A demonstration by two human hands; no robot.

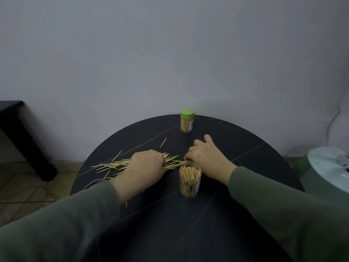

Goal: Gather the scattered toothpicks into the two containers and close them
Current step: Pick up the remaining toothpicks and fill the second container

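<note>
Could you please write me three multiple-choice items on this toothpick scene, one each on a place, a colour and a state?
1. Where does the closed clear plastic container stand?
A. At the far edge of the round black table
B. Between the two hands
C. On the floor

2. What colour is the round lid on that container?
A. Red
B. Green
C. White

3. In what state is the near clear plastic container?
A. Lying on its side, empty
B. Upright, capped
C. Upright, open, holding toothpicks

Answers:
1 A: it stands by the table's far rim, beyond the right hand.
2 B: the cap is plainly green.
3 C: toothpick tips show through its open mouth, while the left hand rests on the loose wooden toothpicks.
</note>
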